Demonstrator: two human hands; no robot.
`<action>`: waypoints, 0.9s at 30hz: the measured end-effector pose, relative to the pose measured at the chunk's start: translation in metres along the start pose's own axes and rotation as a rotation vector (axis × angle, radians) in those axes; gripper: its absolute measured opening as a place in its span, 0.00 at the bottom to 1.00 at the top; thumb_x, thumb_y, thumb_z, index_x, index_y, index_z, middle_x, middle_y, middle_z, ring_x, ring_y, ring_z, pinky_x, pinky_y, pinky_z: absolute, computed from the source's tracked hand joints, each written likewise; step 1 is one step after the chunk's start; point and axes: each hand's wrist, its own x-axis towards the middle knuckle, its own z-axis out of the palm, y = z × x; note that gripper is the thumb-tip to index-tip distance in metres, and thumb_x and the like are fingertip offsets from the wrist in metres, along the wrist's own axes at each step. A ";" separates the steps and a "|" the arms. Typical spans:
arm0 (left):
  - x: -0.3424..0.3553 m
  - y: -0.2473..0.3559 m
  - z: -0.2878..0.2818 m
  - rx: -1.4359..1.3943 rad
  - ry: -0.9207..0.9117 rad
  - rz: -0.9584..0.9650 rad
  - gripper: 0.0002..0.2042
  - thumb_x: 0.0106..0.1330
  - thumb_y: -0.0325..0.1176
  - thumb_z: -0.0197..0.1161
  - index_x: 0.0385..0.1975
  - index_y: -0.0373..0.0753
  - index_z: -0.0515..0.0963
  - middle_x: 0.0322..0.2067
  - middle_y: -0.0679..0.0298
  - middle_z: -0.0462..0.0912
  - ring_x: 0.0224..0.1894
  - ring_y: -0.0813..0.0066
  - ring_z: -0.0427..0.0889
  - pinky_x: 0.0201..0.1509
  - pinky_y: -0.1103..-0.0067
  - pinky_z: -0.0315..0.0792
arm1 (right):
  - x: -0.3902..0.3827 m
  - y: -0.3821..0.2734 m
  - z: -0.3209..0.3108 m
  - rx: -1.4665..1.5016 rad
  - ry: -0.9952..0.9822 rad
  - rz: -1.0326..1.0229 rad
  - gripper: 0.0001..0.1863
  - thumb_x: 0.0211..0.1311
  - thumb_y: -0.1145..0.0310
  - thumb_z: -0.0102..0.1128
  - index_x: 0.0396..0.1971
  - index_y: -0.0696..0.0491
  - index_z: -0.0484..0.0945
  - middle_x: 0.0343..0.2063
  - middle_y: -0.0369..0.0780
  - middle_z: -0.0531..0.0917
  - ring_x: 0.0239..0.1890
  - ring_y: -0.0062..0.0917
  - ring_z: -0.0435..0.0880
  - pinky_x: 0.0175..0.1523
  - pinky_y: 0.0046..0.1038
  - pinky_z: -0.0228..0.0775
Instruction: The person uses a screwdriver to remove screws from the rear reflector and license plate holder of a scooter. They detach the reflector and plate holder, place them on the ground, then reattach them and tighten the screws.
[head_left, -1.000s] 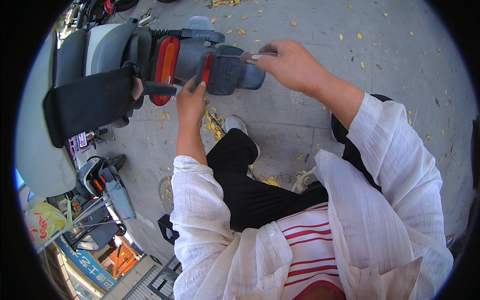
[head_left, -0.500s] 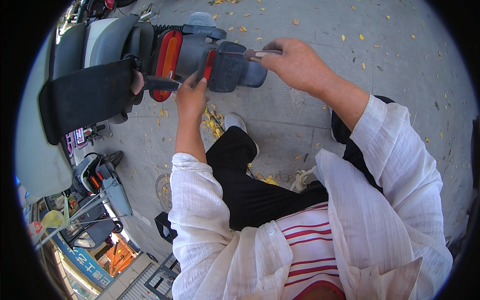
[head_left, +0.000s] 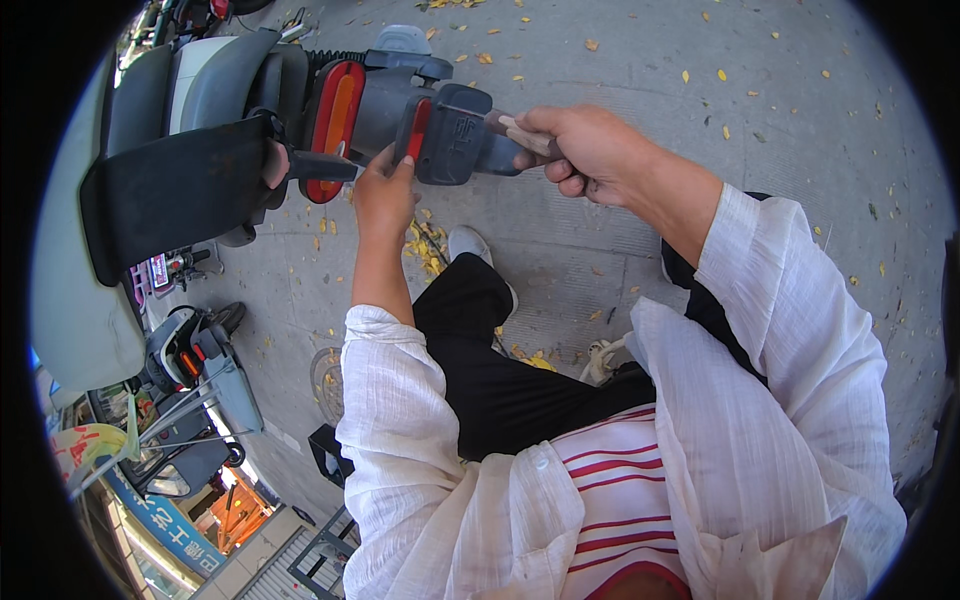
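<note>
Left hand (head_left: 383,190) fingers rest on grey plastic scooter tail housing (head_left: 455,135) beside the red-orange tail light (head_left: 330,125). Right hand (head_left: 580,150) closed around pale wooden-handled tool (head_left: 520,132) against the housing.

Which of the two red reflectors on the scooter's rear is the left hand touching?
The smaller, narrow red reflector on the grey mudguard; the left hand rests just below it. The larger oval reflector sits apart, further left.

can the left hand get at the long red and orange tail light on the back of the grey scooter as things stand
Probably yes. The left hand rests on the grey scooter's rear, right beside the long red and orange tail light, with nothing between them. The right hand holds a pale tool farther right, clear of it.
</note>
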 end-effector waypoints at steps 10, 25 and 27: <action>-0.001 -0.002 0.003 0.010 0.023 0.028 0.20 0.66 0.31 0.56 0.56 0.33 0.72 0.43 0.56 0.81 0.32 0.73 0.81 0.29 0.79 0.77 | 0.002 -0.003 0.005 -0.505 0.038 0.026 0.17 0.62 0.56 0.56 0.31 0.58 0.77 0.18 0.33 0.71 0.12 0.13 0.59 0.14 0.21 0.46; -0.016 0.008 0.031 -0.417 0.085 -0.357 0.20 0.64 0.40 0.60 0.49 0.31 0.72 0.44 0.54 0.74 0.26 0.77 0.69 0.29 0.73 0.72 | -0.005 0.028 0.010 -1.366 0.327 -0.702 0.16 0.57 0.62 0.59 0.40 0.58 0.77 0.25 0.47 0.83 0.30 0.43 0.83 0.34 0.43 0.74; -0.023 0.009 0.037 -0.562 0.105 -0.444 0.21 0.63 0.41 0.62 0.48 0.31 0.72 0.43 0.53 0.74 0.24 0.77 0.66 0.30 0.72 0.72 | -0.003 0.027 0.010 -1.247 0.309 -0.685 0.16 0.58 0.60 0.59 0.38 0.58 0.77 0.26 0.48 0.82 0.30 0.43 0.82 0.33 0.42 0.72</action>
